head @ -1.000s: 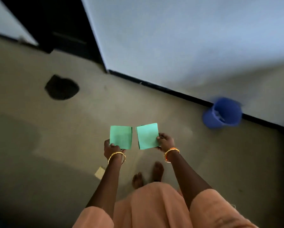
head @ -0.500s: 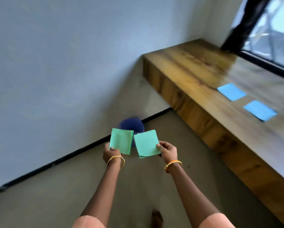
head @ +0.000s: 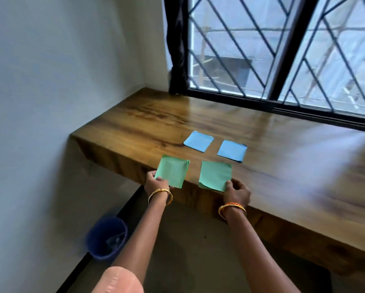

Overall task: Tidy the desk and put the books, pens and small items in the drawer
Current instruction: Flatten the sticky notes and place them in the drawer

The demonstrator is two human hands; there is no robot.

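Your left hand and right hand each pinch a green square paper note by its corner at the wooden desk edge; loosen early and either could slip to the floor.

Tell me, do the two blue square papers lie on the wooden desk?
Yes, both blue square papers lie flat on the wooden desk.

A thick wooden tabletop runs along a black-framed window with diagonal grilles, daylight glaring off its surface. A pale wall meets it at left, with a blue bin on the grey floor below.
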